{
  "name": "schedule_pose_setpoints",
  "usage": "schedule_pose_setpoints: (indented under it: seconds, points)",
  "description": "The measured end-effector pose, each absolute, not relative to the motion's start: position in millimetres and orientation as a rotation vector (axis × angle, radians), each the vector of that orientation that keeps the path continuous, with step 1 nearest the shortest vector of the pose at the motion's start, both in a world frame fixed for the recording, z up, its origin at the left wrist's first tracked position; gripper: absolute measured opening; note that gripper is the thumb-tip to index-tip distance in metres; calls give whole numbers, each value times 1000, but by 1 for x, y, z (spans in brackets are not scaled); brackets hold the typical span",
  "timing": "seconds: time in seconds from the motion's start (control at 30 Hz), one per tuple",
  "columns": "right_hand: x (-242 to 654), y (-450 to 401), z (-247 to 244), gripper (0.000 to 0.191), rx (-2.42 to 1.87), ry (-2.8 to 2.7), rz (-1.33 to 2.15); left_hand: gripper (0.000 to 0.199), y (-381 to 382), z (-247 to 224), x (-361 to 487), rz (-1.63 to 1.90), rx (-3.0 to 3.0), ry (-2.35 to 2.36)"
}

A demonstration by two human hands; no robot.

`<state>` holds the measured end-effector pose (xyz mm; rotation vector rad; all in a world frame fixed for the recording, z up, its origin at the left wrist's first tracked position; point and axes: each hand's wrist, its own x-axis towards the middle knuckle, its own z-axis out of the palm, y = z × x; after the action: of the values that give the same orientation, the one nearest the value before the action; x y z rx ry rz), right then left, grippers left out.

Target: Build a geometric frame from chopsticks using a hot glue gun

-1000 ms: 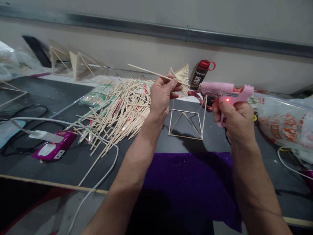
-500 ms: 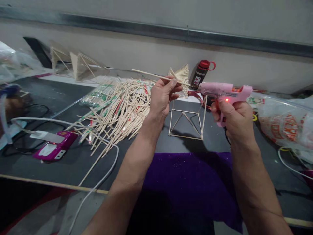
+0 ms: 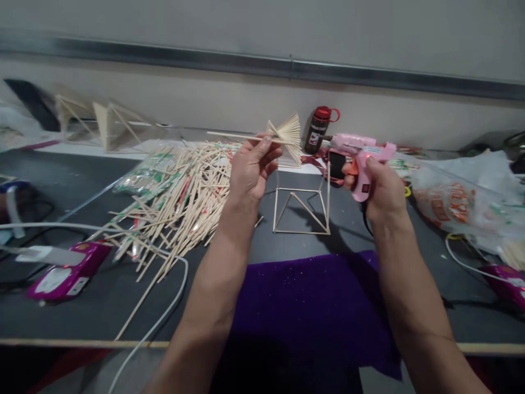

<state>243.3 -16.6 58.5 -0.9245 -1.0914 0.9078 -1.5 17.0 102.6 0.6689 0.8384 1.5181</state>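
Left hand [image 3: 250,169]: your thumb and forefinger pinch one thin wooden stick [image 3: 229,136], held near its right-hand end and lying nearly level above the table [image 3: 82,323]. The other fingers curl loosely below. Right hand [image 3: 383,183]: your fingers are wrapped around the grip of a pink glue gun [image 3: 353,144], forefinger at the orange trigger. Its nozzle points left, toward the stick's near end, with a gap between them in this view.

Below and between your hands, an open frame [image 3: 301,232] of joined sticks stands on the table, just beyond the purple cloth [image 3: 303,295]. A large loose pile of sticks [image 3: 192,202] lies to the left of the frame. Behind your left hand is a fan-shaped stick piece [image 3: 293,131]; a dark bottle [image 3: 316,131] with a red cap stands beside it, near the wall [image 3: 205,93]. A plastic bag [image 3: 459,191] lies to your right, a magenta power block [image 3: 69,273] to your left. At the far left edge, a blurred dark shape [image 3: 8,202] may be another person's hand; too unclear to settle.
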Motion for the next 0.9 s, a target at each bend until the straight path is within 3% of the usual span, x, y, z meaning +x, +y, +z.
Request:
schedule_pose_setpoints:
  seconds: [0.2,0.43,0.6,0.77,0.9]
  points:
    - [255,-15,68,31,-791,-1074,1091,27,21,101,-4,1561,722,802]
    - [262,-20,69,53,-753,-1078,1134,28,24,97,-5,1572,758,800]
    - [261,-25,64,57,-771,-1060,1064,27,26,95,-8,1577,813,788]
    - [281,-31,76,49,-809,-1058,1018,27,22,101,-3,1598,780,815]
    - [329,-30,87,20,-957,-945,861,32,19,105,1,1672,791,791]
